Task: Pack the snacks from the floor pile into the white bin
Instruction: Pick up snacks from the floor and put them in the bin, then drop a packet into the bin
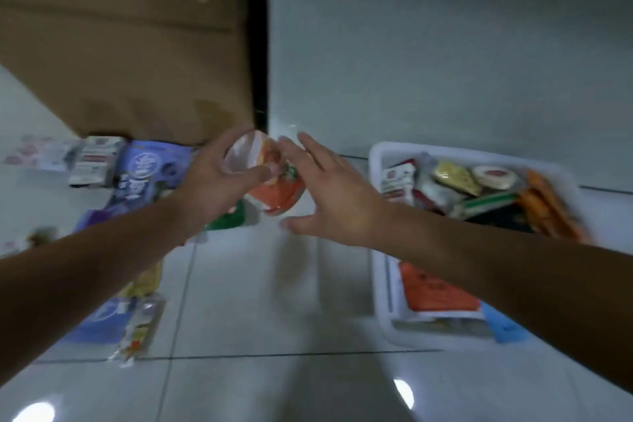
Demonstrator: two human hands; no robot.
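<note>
Left hand [219, 178] pinches orange snack pack [275, 192] left of white bin [380, 156]; right hand [330, 197] spread-fingered beside it. Risk: loose pinch, pack drops short.

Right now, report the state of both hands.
Left hand: holding the orange snack packet.
Right hand: open, fingers spread beside the packet.

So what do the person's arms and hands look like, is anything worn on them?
Both are bare. The left hand and right hand have no gloves, and no sleeves, watch or bands show on the left forearm or right forearm. Blur hides anything as small as a ring.
</note>
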